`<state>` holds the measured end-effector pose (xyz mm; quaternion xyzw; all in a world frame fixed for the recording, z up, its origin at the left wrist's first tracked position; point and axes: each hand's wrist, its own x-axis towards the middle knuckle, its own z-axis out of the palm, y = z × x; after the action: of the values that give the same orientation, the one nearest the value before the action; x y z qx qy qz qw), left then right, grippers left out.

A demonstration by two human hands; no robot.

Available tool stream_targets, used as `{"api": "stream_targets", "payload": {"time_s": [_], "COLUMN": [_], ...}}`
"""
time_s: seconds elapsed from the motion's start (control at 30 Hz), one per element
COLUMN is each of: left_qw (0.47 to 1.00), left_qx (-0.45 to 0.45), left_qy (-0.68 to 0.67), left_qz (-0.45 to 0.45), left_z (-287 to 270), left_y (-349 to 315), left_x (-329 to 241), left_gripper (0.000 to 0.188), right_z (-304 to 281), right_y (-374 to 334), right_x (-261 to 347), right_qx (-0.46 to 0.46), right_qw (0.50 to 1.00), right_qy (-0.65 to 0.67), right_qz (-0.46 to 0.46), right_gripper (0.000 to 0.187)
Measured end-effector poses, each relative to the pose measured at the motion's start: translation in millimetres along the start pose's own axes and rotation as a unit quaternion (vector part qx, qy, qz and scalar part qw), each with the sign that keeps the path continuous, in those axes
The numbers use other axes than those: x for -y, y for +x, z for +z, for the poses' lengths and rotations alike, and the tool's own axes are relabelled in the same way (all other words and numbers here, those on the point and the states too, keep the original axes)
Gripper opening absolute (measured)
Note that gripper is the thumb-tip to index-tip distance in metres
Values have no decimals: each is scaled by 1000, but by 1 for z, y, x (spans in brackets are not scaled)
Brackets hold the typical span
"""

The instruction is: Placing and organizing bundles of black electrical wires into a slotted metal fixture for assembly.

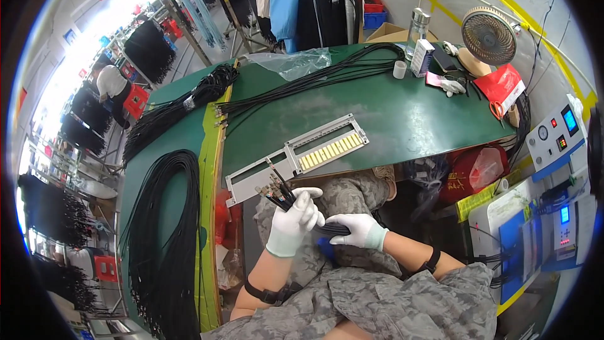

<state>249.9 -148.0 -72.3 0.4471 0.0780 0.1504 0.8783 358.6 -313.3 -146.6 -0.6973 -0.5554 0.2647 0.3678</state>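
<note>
My left hand (292,220), in a white glove, is closed around a bunch of black cables (277,195). Their stripped or metal-tipped ends fan out past its fingers. Beside it, over my lap, my right hand (363,232), gloved too, grips dark strands (332,230) that look like the same cables' lower part; the stretch between is partly hidden. Just beyond both hands, a grey metal frame fixture (290,158) lies aslant at the table's near edge. A row of yellow blocks (330,152) fills part of its right section.
Long black cable bundles lie on the green table (402,113), including a looped one (160,226) at left. At the back right stand a fan (488,34), a bottle (418,25) and a small carton (422,58). Scissors (496,111) lie nearby. A machine with displays (560,132) is at right.
</note>
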Motion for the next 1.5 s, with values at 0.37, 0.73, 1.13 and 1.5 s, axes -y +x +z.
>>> {"api": "stream_targets", "payload": {"time_s": [0.37, 0.73, 1.13, 1.5], "left_qw": [986, 956, 930, 860], "left_qx": [-22, -41, -100, -343], "left_qy": [-153, -227, -275, -237], "left_qz": [62, 179, 222, 292], "left_z": [-18, -111, -170, -187], "left_y": [3, -29, -58, 10], "left_x": [-38, -106, -130, -159], "left_gripper": [36, 43, 39, 30], "right_z": [-11, -58, -161, -280], "right_y": [-8, -32, 8, 217], "right_x": [-16, -51, 0, 28], "right_qx": [-106, -175, -21, -125], "right_qw": [991, 954, 902, 785], "right_qy": [-75, -200, -399, -606], "right_qz": [35, 134, 164, -18], "right_gripper": [39, 32, 24, 13]}}
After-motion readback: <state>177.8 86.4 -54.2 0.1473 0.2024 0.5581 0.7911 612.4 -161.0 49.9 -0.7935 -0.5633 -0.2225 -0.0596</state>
